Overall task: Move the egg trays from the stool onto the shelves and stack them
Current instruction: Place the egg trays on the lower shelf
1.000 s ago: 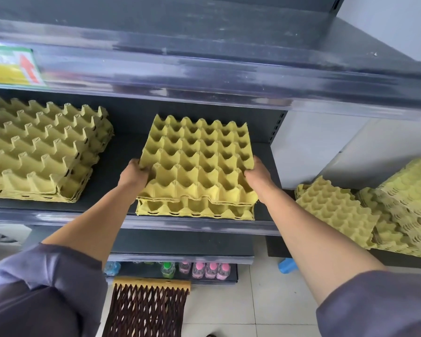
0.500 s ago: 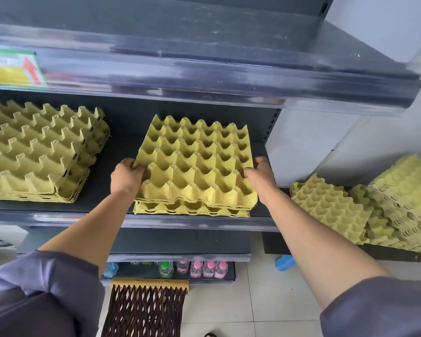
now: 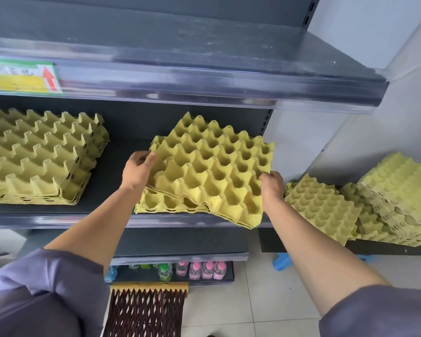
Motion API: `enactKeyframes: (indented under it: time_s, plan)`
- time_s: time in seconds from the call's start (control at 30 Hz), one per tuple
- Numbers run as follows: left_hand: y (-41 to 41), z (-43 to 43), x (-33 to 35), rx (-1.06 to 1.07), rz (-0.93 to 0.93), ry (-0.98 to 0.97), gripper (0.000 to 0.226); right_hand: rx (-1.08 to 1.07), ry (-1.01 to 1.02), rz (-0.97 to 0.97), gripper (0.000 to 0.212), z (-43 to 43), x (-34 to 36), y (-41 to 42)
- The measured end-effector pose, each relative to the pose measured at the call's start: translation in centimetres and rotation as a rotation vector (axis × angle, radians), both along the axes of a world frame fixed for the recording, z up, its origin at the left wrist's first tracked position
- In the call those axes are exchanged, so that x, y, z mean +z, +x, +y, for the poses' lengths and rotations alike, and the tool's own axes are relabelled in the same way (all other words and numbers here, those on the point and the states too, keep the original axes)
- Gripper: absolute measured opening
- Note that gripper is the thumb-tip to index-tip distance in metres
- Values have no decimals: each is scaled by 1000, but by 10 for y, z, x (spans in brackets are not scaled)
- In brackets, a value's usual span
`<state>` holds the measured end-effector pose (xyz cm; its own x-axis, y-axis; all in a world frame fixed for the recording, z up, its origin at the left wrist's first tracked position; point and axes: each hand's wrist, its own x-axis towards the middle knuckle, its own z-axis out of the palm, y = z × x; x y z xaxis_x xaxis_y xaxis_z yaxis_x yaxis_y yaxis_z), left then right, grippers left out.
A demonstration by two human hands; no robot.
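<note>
Gripping a skewed egg tray point(image 3: 212, 173), left hand point(image 3: 137, 170) and right hand point(image 3: 271, 188) hold it on a short pile point(image 3: 161, 203) on the shelf point(image 3: 58, 218); one stack point(image 3: 39, 156) stands at its left, several piles point(image 3: 394, 198) wait past its right end.

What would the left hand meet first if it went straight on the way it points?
The left hand grips the left edge of the skewed top egg tray, so that tray comes first; beyond, probably the shelf's back panel, though depth is unclear.
</note>
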<state>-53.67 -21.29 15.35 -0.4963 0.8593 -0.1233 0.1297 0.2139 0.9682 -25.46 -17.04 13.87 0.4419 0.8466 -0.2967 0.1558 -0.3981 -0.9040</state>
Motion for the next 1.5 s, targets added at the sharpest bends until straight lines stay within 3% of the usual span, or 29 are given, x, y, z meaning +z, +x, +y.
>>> enactKeyframes:
  time_s: [0.37, 0.47, 0.6, 0.83, 1.0, 1.07, 1.37, 1.5]
  plan:
    - [48, -19, 4, -164, -380, -133, 65, -244, 6, 103, 19, -40, 0, 12]
    - [69, -30, 7, -318, -396, -200, 72, -250, -1, 287, 18, -53, 9, 3]
    - [96, -43, 11, -415, -396, -229, 75, -214, 34, 428, 41, -72, 17, -23]
    - [110, -55, 1, -117, -264, -149, 87, -159, 40, 423, 42, -94, 7, -47]
    - [82, -53, 8, -59, -271, -96, 83, -88, -29, 591, 34, -90, 10, -58]
    - [61, -48, 10, -41, -317, -87, 80, -109, -20, 638, 43, -81, 14, -54]
    - [-15, -19, -2, -90, -397, -125, 66, -223, 24, 521, 50, -22, 6, -38]
    - [-26, -5, -17, -160, -331, -200, 65, -154, -52, 130, 27, -12, -11, -38]
